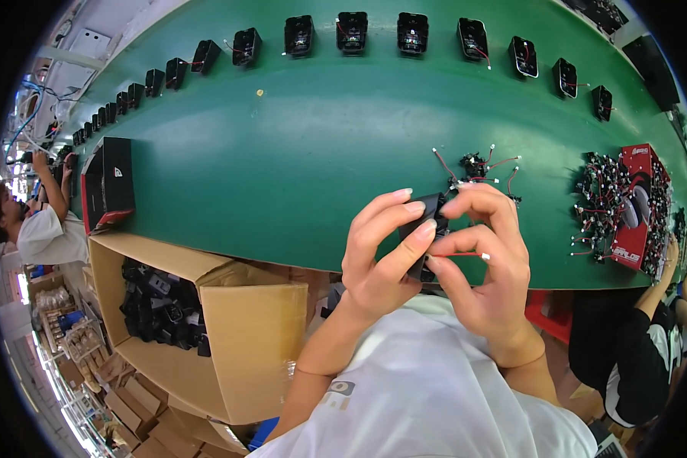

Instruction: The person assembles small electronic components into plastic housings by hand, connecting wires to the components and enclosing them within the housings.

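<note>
Close in front of me, a black plastic housing [433, 204] is tilted between my hands. My left hand [385, 252] is closed round it, thumb on top. My right hand [487, 256] bends its fingers in at the housing's right side, and a red wire [459, 254] with a white plug sticks out between them. What its fingertips pinch inside the housing is mostly hidden. Just beyond my hands lies a small cluster of black parts [475, 164] with red and black wires and white plugs.
Similar black housings [352, 33] line the far side of the green table [282, 153]. On the right, a red box [643, 206] bears a heap of wired parts [599, 195]. A cardboard carton [256, 343] of black pieces stands at left, by a black-red box [108, 183]. People work at both sides.
</note>
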The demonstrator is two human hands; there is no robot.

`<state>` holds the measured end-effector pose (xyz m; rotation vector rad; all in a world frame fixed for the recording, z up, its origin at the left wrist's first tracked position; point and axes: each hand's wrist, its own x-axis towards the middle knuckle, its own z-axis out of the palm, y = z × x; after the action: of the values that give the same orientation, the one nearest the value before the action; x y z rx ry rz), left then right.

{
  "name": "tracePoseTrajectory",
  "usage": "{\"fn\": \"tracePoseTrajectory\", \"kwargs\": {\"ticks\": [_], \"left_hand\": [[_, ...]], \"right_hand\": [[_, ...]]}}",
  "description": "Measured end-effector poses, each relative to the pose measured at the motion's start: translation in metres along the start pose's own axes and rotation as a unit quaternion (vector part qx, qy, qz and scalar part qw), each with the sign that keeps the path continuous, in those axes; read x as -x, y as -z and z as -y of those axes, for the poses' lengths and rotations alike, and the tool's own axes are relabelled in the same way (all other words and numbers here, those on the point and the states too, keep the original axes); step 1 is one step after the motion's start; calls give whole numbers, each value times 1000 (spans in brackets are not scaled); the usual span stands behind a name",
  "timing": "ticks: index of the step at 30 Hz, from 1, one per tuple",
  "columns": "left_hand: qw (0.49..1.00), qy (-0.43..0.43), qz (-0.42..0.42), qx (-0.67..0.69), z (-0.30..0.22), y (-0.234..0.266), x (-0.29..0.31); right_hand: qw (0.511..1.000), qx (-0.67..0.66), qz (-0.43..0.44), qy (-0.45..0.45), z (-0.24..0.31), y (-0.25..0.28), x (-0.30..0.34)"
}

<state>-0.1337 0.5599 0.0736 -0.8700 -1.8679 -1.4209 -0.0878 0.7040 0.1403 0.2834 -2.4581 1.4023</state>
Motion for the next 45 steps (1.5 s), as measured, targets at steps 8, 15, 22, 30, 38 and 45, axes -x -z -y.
{"fn": "tracePoseTrajectory", "kwargs": {"ticks": [8, 15, 22, 30, 38, 45], "left_hand": [[991, 119, 57, 18, 2, 11, -10], [980, 122, 157, 23, -8, 14, -31], [961, 139, 240, -22, -10, 23, -50], [957, 138, 256, 19, -3, 23, -58], [917, 269, 120, -269, -51, 138, -57], [775, 480, 16, -409, 32, 451, 70]], "right_hand": [[973, -217, 55, -59, -15, -1, 2], [851, -480, 61, -206, -26, 10, 0], [788, -545, 67, -281, -32, 8, 4], [698, -627, 59, -341, -27, 24, -2], [953, 289, -41, 80, -86, 180, -51], [886, 458, 38, -57, -191, 352, -69]]}}
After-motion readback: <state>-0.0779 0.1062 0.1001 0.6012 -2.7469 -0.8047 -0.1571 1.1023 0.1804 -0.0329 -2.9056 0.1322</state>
